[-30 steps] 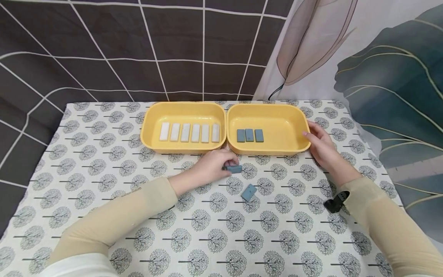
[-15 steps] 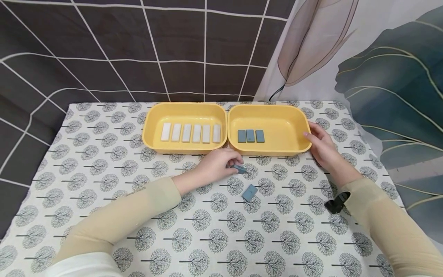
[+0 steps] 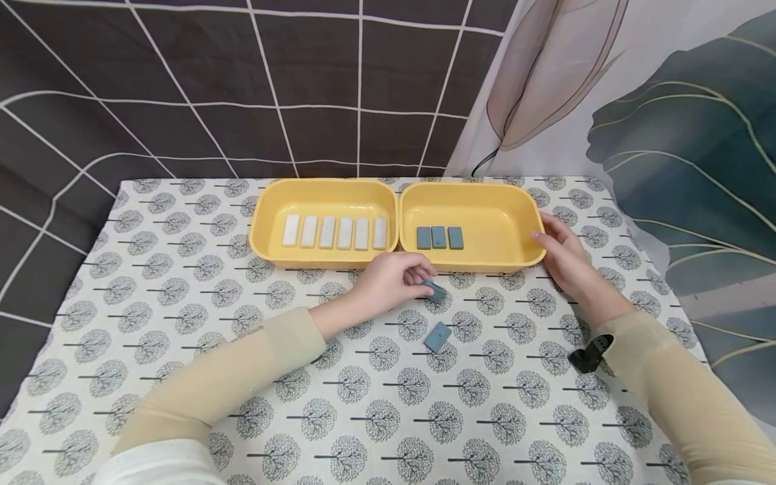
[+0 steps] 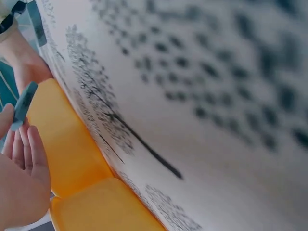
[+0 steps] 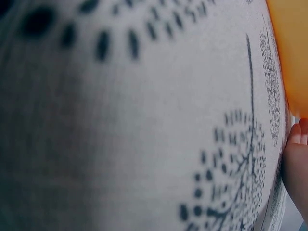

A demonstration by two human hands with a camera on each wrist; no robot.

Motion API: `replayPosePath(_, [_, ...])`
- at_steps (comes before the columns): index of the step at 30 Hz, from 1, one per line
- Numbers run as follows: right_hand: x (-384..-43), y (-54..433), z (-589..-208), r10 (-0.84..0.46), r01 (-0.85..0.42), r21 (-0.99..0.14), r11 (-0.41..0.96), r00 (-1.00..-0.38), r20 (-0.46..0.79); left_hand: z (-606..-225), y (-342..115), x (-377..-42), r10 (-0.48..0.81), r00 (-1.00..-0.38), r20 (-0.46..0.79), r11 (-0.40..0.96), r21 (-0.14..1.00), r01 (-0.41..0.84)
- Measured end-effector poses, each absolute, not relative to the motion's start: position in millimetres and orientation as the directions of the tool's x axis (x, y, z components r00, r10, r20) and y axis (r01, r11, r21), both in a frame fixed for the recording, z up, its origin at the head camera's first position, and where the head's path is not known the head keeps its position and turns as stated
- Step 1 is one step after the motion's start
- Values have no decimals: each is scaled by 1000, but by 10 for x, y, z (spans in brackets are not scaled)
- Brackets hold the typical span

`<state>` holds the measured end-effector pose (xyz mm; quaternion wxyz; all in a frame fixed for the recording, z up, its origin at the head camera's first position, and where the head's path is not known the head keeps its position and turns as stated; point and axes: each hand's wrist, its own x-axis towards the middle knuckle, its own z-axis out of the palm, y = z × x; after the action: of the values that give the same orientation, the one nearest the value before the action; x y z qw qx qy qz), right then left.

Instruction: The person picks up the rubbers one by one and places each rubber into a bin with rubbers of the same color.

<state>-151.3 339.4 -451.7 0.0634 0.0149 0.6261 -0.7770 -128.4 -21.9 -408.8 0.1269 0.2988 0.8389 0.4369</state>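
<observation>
In the head view my left hand (image 3: 391, 281) pinches a small blue-grey rectangular block (image 3: 435, 290) just in front of the right yellow box (image 3: 497, 264). The left wrist view shows this block (image 4: 24, 105) tilted up between thumb and fingers. A second blue-grey block (image 3: 438, 337) lies flat on the cloth, nearer to me. My right hand (image 3: 565, 259) grips the right end of that box, thumb at the rim and fingers along the outside. Three blue-grey blocks (image 3: 438, 238) lie side by side in the box, toward its left end.
A matching yellow box (image 3: 324, 261) stands end to end with the right one and holds a row of several white blocks (image 3: 327, 232). Beneath everything lies a tree-print cloth (image 3: 351, 431). A dark tiled-pattern wall covering (image 3: 242, 81) rises behind the table.
My left hand has moved a little to the right with the block, which has turned from lying level to tilted. My right hand stays at the box's end.
</observation>
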Motion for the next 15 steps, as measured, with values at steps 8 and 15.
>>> replayPosePath(8, [-1521, 3394, -4509, -78, 126, -971, -204, -991, -112, -4061, -121, -1289, 601, -795, 82, 445, 792, 418])
replayPosePath(15, [-1507, 3372, -4502, -74, 123, -971, -206, -991, -110, -3965, -21, -1311, 607, -788, 107, 414, 803, 428])
